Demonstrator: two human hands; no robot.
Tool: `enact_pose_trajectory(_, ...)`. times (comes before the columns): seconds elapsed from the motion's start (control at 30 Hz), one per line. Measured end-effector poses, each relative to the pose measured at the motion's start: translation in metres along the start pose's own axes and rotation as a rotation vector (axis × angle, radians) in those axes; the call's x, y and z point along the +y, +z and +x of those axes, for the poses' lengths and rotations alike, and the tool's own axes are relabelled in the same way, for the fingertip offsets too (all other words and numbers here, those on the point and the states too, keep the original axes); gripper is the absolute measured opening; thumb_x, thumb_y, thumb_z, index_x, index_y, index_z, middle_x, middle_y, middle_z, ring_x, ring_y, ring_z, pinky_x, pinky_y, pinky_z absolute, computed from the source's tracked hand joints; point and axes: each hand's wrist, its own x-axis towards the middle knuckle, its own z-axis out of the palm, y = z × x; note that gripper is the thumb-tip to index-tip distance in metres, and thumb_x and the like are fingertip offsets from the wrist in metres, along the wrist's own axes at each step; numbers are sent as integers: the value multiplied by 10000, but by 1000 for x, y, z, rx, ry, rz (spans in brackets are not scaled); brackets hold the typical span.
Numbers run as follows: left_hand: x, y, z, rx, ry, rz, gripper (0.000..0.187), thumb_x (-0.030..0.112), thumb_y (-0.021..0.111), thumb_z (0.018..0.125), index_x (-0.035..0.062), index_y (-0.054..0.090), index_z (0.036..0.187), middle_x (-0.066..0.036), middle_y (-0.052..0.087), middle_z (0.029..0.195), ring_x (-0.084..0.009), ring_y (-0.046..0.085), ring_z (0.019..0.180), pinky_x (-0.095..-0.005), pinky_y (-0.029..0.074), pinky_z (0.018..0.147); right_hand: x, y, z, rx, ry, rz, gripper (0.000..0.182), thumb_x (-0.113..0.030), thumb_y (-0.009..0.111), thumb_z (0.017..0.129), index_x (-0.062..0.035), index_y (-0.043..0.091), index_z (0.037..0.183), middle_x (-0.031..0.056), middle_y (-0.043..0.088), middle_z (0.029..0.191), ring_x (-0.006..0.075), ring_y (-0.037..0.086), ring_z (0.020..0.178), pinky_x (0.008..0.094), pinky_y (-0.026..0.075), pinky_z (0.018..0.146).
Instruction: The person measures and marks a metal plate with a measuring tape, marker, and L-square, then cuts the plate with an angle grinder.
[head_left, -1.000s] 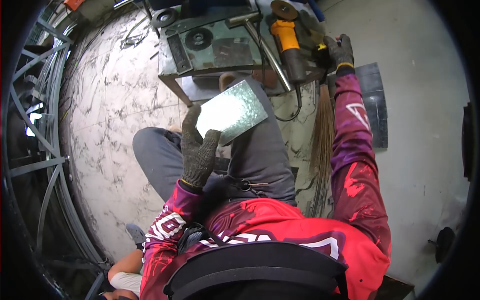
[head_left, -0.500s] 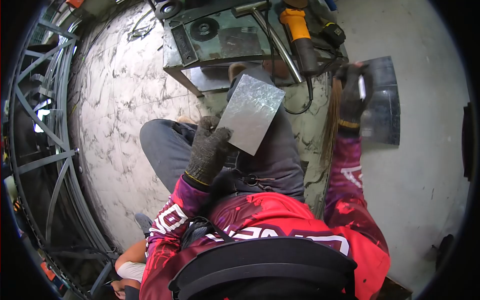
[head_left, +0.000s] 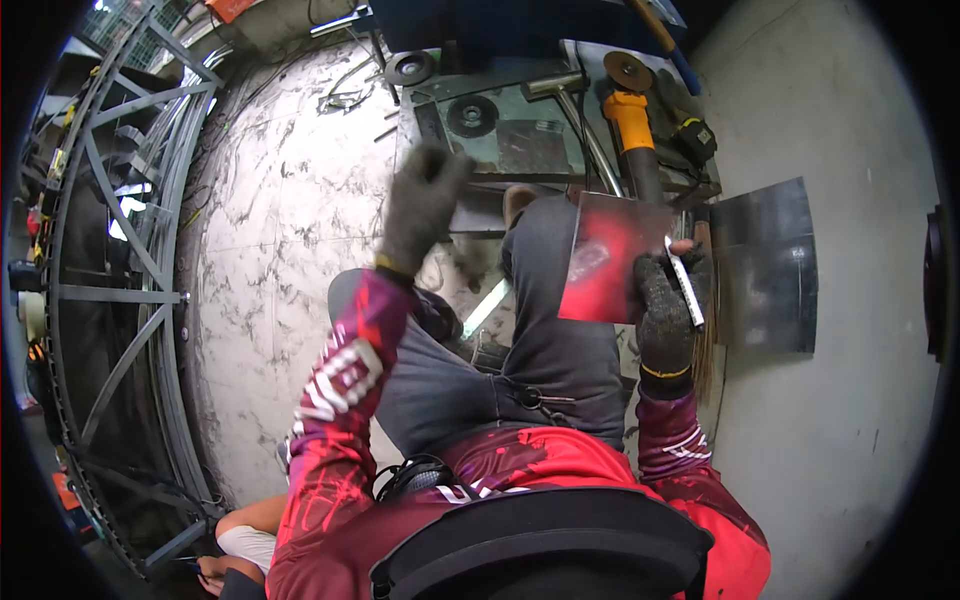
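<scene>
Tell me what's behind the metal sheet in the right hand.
Past the left edge of the metal sheet shows a trouser leg; past its top edge, the hammer and the grinder. Whatever lies directly behind it is covered and can't be seen.

Left arm: reaches forward on its own side, forearm angled slightly inward.
Left wrist: nearly in line with forearm; yellow band across it.
Left hand: gloved in dark grey, raised ahead of body, farther forward than the other; outline blurred, fingers look curled, exact closure unclear.
Right arm: elbow bent, forearm pointing forward.
Right wrist: roughly straight; yellow band seen here too.
Right hand: gloved, fingers bent in a grip; one bare fingertip shows.
Legs: bent, knees apart.
</scene>
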Motion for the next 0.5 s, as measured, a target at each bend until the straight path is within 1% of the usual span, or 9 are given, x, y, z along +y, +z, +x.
enact_pose_trajectory(0.1, -25, -37, 108, 270, 186, 679, 706, 592, 739, 831, 1, 665, 1210, -265, 685, 1165, -377, 661, 1127, -445, 509, 969, 7, -2, -2, -94, -44, -106, 312, 60, 695, 881, -65, 535, 1117, -18, 559, 907, 65, 531, 773, 232, 473, 701)
enact_pose_trajectory(0.17, -50, -48, 157, 207, -193, 858, 1062, 747, 770, 675, -75, 593, 1324, -299, 612, 1337, -383, 571, 1301, -428, 456, 1074, 16, 0, -7, -93, -128, -232, 312, 55, 704, 873, -59, 540, 1113, -11, 553, 921, 75, 522, 802, 244, 471, 738)
enact_pose_trajectory(0.2, -79, -51, 176, 189, -199, 940, 1149, 799, 774, 606, -87, 598, 1316, -307, 600, 1349, -383, 539, 1338, -431, 434, 1097, 20, 3, -7, -90, -180, -264, 314, 50, 709, 870, -57, 543, 1115, -5, 554, 930, 80, 521, 818, 249, 470, 757)
enact_pose_trajectory(0.27, -104, -56, 198, -46, -289, 1022, 1113, 788, 802, 583, -79, 636, 1260, -280, 655, 1263, -375, 640, 1188, -410, 489, 1014, 34, 2, -7, -105, -232, -253, 299, 36, 696, 886, -48, 544, 1129, 13, 548, 961, 84, 526, 829, 255, 477, 762)
enact_pose_trajectory(0.3, -66, -48, 183, -250, -501, 737, 998, 712, 861, 579, -50, 675, 1196, -199, 708, 1071, -312, 699, 892, -407, 549, 820, 35, 2, -7, -92, -192, -260, 295, 39, 688, 890, -45, 541, 1131, 16, 545, 965, 87, 527, 830, 257, 479, 763)
enact_pose_trajectory(0.33, -75, -44, 190, -182, -619, 685, 801, 602, 901, 616, 10, 709, 1122, -105, 684, 888, -228, 637, 679, -390, 531, 646, 37, 1, -5, -82, -152, -265, 292, 42, 679, 893, -42, 538, 1134, 18, 541, 969, 90, 528, 830, 258, 480, 763)
enact_pose_trajectory(0.43, -109, -52, 207, -350, -430, 528, 423, 419, 844, 756, 145, 747, 1062, -105, 689, 860, -230, 641, 695, -379, 536, 639, 49, -1, 2, -80, -121, -286, 308, 56, 669, 886, -37, 531, 1145, 20, 535, 964, 99, 531, 834, 263, 482, 764)
enact_pose_trajectory(0.47, -111, -56, 216, -347, -437, 535, 423, 419, 844, 756, 145, 747, 1062, -105, 689, 860, -230, 641, 695, -379, 536, 639, 50, 0, 3, -84, -114, -280, 308, 56, 669, 886, -37, 531, 1145, 20, 535, 964, 99, 531, 834, 263, 482, 764)
enact_pose_trajectory(0.5, -115, -60, 222, -359, -261, 888, 374, 381, 823, 770, 158, 754, 1063, -127, 705, 876, -244, 662, 726, -375, 542, 652, 52, 1, 3, -100, -84, -211, 321, 63, 666, 879, -34, 529, 1153, 26, 536, 977, 105, 533, 844, 266, 483, 778)
